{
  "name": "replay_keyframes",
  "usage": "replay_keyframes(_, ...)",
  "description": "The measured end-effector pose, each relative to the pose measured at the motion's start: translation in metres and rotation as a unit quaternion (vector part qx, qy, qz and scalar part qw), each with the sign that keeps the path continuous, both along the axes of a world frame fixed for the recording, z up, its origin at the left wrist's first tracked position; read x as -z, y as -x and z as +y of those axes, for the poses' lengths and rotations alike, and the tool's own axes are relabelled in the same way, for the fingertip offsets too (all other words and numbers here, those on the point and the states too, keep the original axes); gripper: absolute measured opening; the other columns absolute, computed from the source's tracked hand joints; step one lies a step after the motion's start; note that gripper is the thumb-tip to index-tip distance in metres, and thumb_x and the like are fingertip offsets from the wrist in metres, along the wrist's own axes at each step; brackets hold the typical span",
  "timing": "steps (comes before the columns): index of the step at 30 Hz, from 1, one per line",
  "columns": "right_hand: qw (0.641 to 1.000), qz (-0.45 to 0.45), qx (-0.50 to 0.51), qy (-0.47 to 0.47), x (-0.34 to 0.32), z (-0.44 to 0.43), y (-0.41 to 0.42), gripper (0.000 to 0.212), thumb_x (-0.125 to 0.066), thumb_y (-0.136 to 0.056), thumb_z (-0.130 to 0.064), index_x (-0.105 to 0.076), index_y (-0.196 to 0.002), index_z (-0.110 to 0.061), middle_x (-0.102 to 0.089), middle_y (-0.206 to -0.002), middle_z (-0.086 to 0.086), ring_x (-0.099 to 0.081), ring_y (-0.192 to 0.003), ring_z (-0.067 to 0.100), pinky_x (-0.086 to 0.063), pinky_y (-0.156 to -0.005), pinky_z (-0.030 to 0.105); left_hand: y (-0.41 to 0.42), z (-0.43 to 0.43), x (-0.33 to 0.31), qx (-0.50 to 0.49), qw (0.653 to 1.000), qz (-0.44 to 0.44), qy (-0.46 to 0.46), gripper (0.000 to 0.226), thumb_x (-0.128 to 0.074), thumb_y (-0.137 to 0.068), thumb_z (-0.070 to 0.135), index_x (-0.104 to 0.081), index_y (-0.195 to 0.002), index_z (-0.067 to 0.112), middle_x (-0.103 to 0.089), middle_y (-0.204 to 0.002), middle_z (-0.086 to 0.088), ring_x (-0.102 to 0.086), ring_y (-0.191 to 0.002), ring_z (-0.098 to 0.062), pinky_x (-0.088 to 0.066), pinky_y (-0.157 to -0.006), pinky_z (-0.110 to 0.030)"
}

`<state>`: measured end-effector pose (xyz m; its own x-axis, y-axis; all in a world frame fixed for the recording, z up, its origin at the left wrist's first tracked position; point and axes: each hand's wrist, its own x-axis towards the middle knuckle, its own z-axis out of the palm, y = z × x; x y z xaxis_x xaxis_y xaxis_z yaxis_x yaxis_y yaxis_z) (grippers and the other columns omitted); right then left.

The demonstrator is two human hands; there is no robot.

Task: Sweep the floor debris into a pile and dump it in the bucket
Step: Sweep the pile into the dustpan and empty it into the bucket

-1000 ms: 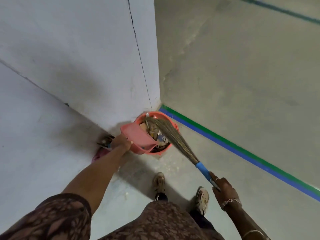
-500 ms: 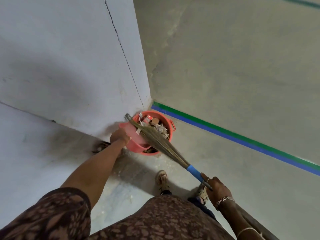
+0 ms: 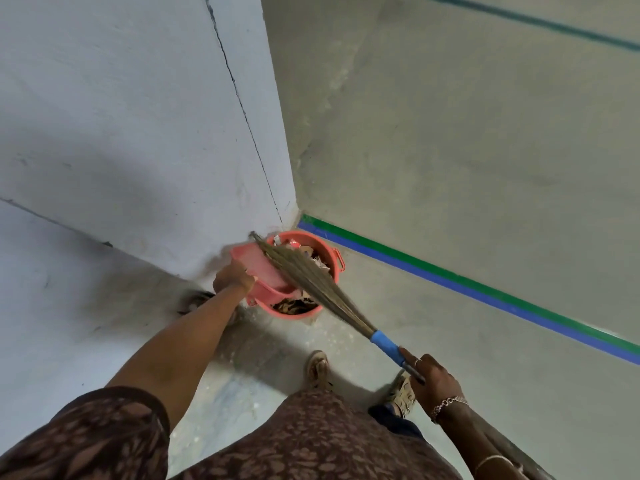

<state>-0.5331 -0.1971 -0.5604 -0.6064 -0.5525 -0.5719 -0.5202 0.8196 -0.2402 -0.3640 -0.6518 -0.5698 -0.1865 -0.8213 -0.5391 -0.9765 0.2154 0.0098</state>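
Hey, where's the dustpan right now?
In the head view, the pink dustpan sits left of centre, tipped over the left rim of the orange bucket by the wall corner, gripped by the left hand, with the broom laid across it.

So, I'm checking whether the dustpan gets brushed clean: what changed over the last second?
The broom bristles swung left, from over the opening of the bucket onto the dustpan; the tip now pokes past its far edge. Nothing was let go: the left grip is still on the dustpan, the right grip on the broom handle, and the pan is still tilted over the bucket.
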Motion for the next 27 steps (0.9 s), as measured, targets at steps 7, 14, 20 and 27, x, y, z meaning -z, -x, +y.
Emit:
replay_keyframes(7,0.999,0.027,0.006,-0.041,-0.011,-0.002,0.016,0.045,-0.047,-0.092,-0.024,-0.053,-0.133,-0.042,-0.049,-0.092,-0.008,-0.063,-0.087,0.02,-0.053,-0.073,0.035,-0.017,0.012,-0.014,-0.041,0.999,0.014,0.031,0.049,-0.062,-0.094,0.046,-0.055,-0.13,0.014,-0.064,-0.118,-0.009,-0.065,-0.107,-0.028,-0.047,-0.072,-0.032)
replay_keyframes(14,0.999,0.006,0.039,0.016,-0.028,0.022,0.027,0.042,-0.064,-0.086,-0.026,-0.06,-0.126,-0.037,-0.055,-0.085,-0.006,-0.062,-0.082,0.022,-0.047,-0.066,0.033,-0.03,0.024,-0.019,-0.037,0.998,0.033,0.032,0.049,-0.063,-0.092,0.049,-0.056,-0.13,0.018,-0.064,-0.122,-0.008,-0.064,-0.109,-0.03,-0.05,-0.078,-0.036)
replay_keyframes(20,0.998,-0.014,0.058,0.008,-0.034,0.033,0.028,0.013,-0.068,-0.082,-0.026,-0.056,-0.088,-0.027,-0.054,-0.077,-0.008,-0.057,-0.075,0.021,-0.043,-0.063,0.033,-0.029,0.029,-0.023,-0.057,0.994,0.078,0.048,0.043,-0.067,-0.088,0.049,-0.068,-0.118,0.018,-0.07,-0.115,-0.007,-0.067,-0.105,-0.032,-0.055,-0.082,-0.036)
replay_keyframes(27,0.997,-0.035,0.073,0.008,-0.035,0.034,0.039,0.041,-0.072,-0.084,-0.028,-0.065,-0.123,-0.036,-0.055,-0.077,-0.016,-0.06,-0.08,0.017,-0.045,-0.067,0.028,-0.041,0.027,-0.027,-0.08,0.989,0.111,0.059,0.038,-0.071,-0.086,0.046,-0.068,-0.114,0.02,-0.07,-0.112,-0.009,-0.067,-0.101,-0.035,-0.057,-0.083,-0.042)
